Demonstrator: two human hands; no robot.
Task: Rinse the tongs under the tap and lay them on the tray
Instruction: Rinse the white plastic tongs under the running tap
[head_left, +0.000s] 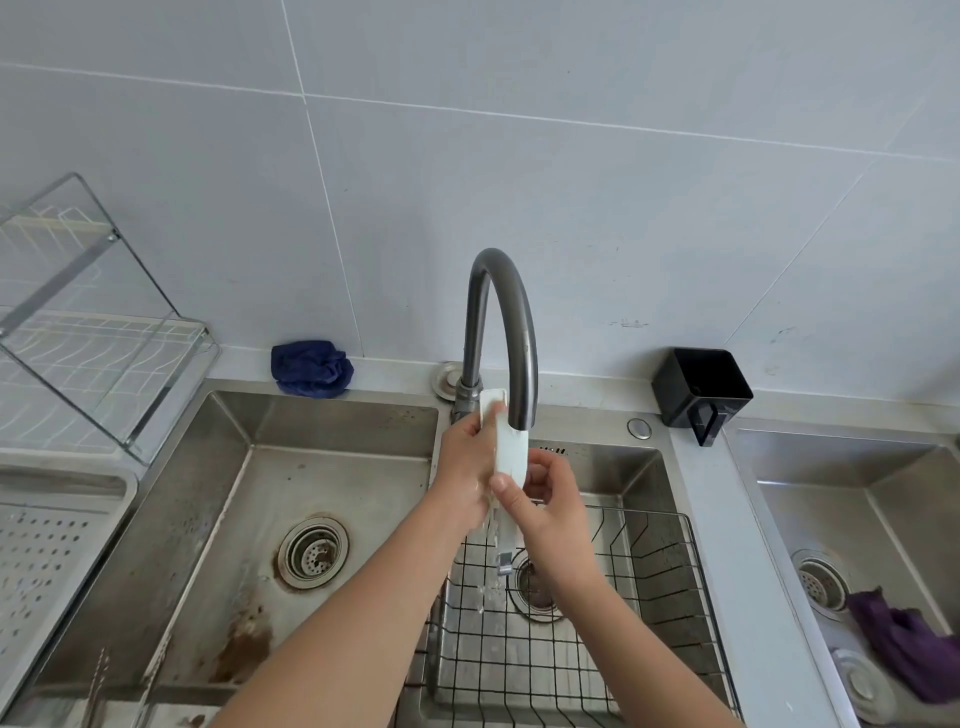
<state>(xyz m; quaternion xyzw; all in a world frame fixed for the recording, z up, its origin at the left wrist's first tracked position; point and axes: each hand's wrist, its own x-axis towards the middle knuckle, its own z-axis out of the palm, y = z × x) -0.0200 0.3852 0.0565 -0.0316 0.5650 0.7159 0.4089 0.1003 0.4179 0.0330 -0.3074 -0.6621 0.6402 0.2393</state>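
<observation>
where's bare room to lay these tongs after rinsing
Free: the tray left of the left basin, and that basin's floor round its drain. Crowded: under the tap, left hand and right hand holding the tongs over the wire basket.

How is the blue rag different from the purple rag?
The blue rag is dark blue; the purple rag is deep purple. The blue rag sits on the counter ledge against the wall, behind the left sink; the purple rag lies inside the right sink, beside its drain. The blue rag is bunched into a lump; the purple rag sprawls wider, reaching the picture's edge. Both are crumpled, not folded.
</observation>
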